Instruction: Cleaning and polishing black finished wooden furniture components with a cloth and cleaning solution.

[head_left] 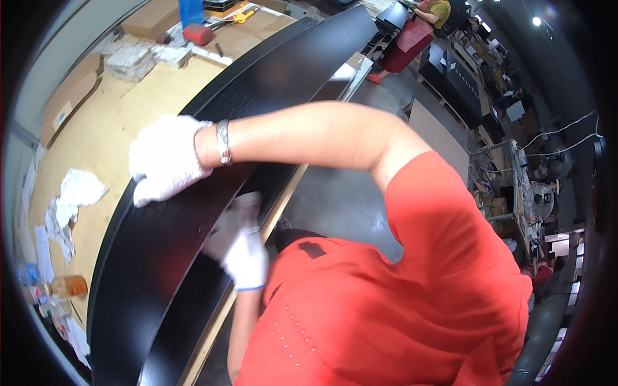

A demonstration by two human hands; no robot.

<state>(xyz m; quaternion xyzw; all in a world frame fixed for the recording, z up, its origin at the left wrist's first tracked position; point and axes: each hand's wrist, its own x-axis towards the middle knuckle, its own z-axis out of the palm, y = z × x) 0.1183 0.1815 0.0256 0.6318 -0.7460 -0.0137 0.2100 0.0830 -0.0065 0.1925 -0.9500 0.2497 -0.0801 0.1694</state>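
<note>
A long, glossy black panel [177, 212] runs diagonally across the work table, its surface catching red reflections. My right hand [166, 157], in a white knit glove with a metal band at the wrist, bends its fingers round the panel's far edge. A small dark spot shows by those fingers, too small to name. Lower down, my left hand [246, 257], in a white glove with a blue cuff, is at the panel's near side. Its finger end is smeared by motion into a grey blur, so whether it holds anything is hidden.
On the tan tabletop [129, 109] lie crumpled white cloth [77, 193], a white wrapped stack [131, 61], a red mallet head [198, 34] and a bottle of amber liquid [69, 285]. A pale wooden strip [215, 321] borders the near side. Another person [415, 35] stands at the far end.
</note>
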